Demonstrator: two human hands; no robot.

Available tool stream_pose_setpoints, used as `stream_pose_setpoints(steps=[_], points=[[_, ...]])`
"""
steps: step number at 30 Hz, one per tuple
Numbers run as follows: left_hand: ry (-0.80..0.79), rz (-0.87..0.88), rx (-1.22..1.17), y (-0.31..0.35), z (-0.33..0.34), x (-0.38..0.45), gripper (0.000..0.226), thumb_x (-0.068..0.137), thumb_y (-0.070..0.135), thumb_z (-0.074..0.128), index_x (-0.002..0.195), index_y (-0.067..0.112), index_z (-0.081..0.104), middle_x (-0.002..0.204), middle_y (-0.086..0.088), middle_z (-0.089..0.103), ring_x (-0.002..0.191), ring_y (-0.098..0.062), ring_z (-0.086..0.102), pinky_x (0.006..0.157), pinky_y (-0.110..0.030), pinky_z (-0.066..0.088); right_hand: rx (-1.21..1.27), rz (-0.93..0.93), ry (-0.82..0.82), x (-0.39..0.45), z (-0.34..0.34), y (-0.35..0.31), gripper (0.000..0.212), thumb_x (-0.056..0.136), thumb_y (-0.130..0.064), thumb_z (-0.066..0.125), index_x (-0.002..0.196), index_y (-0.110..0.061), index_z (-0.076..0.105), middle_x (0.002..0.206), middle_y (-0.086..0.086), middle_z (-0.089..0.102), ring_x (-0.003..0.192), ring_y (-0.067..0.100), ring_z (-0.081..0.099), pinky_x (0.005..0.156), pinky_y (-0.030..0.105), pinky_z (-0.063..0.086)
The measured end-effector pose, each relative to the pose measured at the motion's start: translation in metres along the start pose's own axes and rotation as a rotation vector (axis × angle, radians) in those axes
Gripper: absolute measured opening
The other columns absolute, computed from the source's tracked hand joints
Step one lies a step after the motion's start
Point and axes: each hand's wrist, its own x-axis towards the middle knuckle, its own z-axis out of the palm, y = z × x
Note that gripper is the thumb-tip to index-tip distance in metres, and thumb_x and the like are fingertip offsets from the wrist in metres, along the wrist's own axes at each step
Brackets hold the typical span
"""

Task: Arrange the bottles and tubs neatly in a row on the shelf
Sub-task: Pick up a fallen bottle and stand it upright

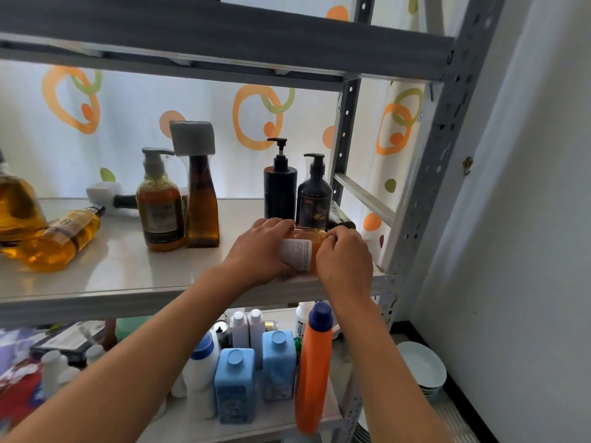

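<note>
Orange bottle (303, 251) with white label, upright at shelf (128, 276) front right

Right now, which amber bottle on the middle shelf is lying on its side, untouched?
The amber bottle with the black cap at the shelf's left end; the other free ones stand upright.

Single head-worn wide-angle view, close in, looking forward and slightly down onto the middle shelf (134, 276) of a grey rack, lower shelf (256, 423) visible beneath, wall at right.
</note>
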Motion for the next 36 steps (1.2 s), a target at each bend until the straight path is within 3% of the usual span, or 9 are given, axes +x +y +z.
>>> stream_pose_setpoints(steps=[3,7,18,21,25,29,36], points=[[0.055,0.018,0.085,0.004,-0.002,-0.002,0.082,0.066,0.050,0.079,0.135,0.024,0.043,0.132,0.002,0.054,0.119,-0.020,0.048,0.096,-0.038,0.044,0.010,0.004,-0.009,-0.002,0.001,-0.002,0.028,0.100,-0.025,0.044,0.114,-0.011,0.064,0.108,0.005,0.064,0.097,0.020,0.063,0.083,0.033,0.057],[0.121,0.032,0.120,0.005,-0.003,-0.007,0.073,0.061,0.058,0.076,0.122,0.026,0.052,0.118,0.004,0.060,0.105,-0.017,0.052,0.083,-0.033,0.047,0.020,-0.005,-0.024,-0.005,0.003,-0.004,0.028,0.100,-0.024,0.043,0.112,-0.010,0.064,0.108,0.006,0.063,0.096,0.021,0.063,0.081,0.033,0.056],[0.203,0.023,0.171,-0.020,-0.024,-0.040,0.065,0.062,0.067,0.069,0.108,0.021,0.059,0.103,0.002,0.067,0.090,-0.018,0.058,0.075,-0.033,0.048,0.100,-0.061,-0.093,-0.022,0.019,-0.033,0.031,0.098,-0.029,0.046,0.108,-0.011,0.068,0.102,0.006,0.069,0.091,0.017,0.065,0.083,0.031,0.057],[0.198,-0.032,0.204,-0.036,-0.037,-0.053,0.057,0.059,0.065,0.071,0.098,0.025,0.059,0.095,0.005,0.067,0.082,-0.015,0.057,0.070,-0.031,0.050,0.128,-0.088,-0.128,-0.031,0.023,-0.048,0.031,0.098,-0.027,0.045,0.107,-0.011,0.069,0.100,0.005,0.069,0.088,0.015,0.063,0.079,0.023,0.053],[0.225,-0.126,0.181,-0.059,-0.054,-0.073,0.054,0.056,0.062,0.072,0.095,0.026,0.062,0.091,0.007,0.069,0.077,-0.014,0.062,0.068,-0.028,0.050,0.192,-0.127,-0.180,-0.045,0.035,-0.074,0.031,0.099,-0.030,0.046,0.112,-0.012,0.068,0.106,0.004,0.069,0.092,0.014,0.063,0.089,0.029,0.055],[0.256,-0.199,0.166,-0.079,-0.075,-0.093,0.052,0.054,0.062,0.072,0.092,0.027,0.063,0.088,0.007,0.070,0.068,-0.013,0.057,0.061,-0.024,0.042,0.227,-0.187,-0.223,-0.058,0.046,-0.099,0.030,0.099,-0.030,0.047,0.111,-0.012,0.067,0.104,0.005,0.069,0.090,0.013,0.062,0.088,0.026,0.055],[0.309,-0.342,0.232,-0.117,-0.114,-0.133,0.055,0.056,0.065,0.069,0.094,0.026,0.064,0.087,0.004,0.068,0.071,-0.013,0.055,0.059,-0.025,0.037,0.390,-0.283,-0.321,-0.087,0.075,-0.145,0.021,0.099,-0.025,0.048,0.109,-0.017,0.064,0.106,0.001,0.065,0.089,0.007,0.057,0.086,0.016,0.049]])
